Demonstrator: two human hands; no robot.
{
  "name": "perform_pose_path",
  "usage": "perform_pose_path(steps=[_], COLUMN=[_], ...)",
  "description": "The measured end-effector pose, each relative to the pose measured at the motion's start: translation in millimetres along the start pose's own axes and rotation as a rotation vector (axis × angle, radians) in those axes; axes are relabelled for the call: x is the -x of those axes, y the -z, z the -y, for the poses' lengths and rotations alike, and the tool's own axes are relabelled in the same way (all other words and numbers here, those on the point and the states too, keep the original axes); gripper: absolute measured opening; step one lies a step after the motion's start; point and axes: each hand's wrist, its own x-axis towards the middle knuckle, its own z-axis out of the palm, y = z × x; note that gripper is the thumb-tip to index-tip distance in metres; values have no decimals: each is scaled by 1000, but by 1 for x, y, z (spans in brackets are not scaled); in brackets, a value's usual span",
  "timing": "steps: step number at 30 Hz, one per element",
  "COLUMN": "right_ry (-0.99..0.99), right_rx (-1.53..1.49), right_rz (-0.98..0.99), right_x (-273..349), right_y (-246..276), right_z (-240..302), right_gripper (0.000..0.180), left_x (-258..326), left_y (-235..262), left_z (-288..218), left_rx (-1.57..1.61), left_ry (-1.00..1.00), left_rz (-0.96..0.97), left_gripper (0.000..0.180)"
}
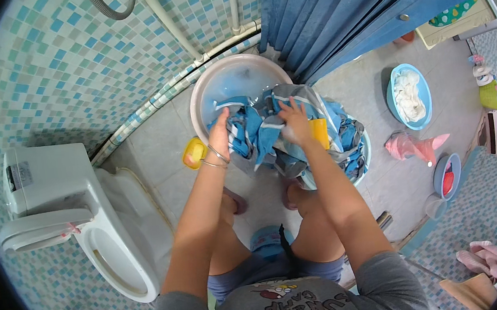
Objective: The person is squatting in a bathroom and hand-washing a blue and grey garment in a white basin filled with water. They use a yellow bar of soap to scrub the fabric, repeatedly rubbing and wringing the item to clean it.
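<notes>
Head view: garment (pixel 270 131) hiding fingertips

A grey short-sleeved T-shirt (pixel 288 305) is worn, with a printed cartoon figure and curved dark lettering across the chest. The sleeves end above the elbows, so both forearms are left bare. Blue denim shorts (pixel 268 256) are worn below it, with a dark cord or strap hanging at the front. Two thin silver bangles (pixel 217 158) are seen on the left wrist. No rings or watch can be made out on the hands (pixel 294 120). Dark pinkish sandals (pixel 238 201) are partly seen under the knees.
</notes>
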Motion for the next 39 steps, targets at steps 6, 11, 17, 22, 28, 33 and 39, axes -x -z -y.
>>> perform_pose_path(steps=[6,11,17,22,28,33,39], right_ry=[-661,-611,-830,-718,-565,-765,-755], right_rx=[-1200,-1482,-1883,-2056,-2521,-1895,-2140], right_rz=[-39,-271,45,-101,253,-283,-87], right_x=[-4,-6,-29,-23,-66,-55,-61], right_y=[24,-23,3,-43,-93,-96,-102], right_z=[-13,-54,-29,-40,-51,20,-14], right_gripper=[24,34,38,42,26,14,16], left_x=[-42,-17,-131,-166,-89,-167,-84], left_y=[59,-25,28,53,-43,-19,-35], left_z=[27,30,51,39,73,91,87], left_rx=[-747,-1824,-1838,-1038,-1022,-763,-962], left_ry=[-117,-398,-519,-456,-1127,-868,-852], left_rz=[-363,-36,456,375,197,-360,290], left_gripper=[94,143,124,35,44,54,32])
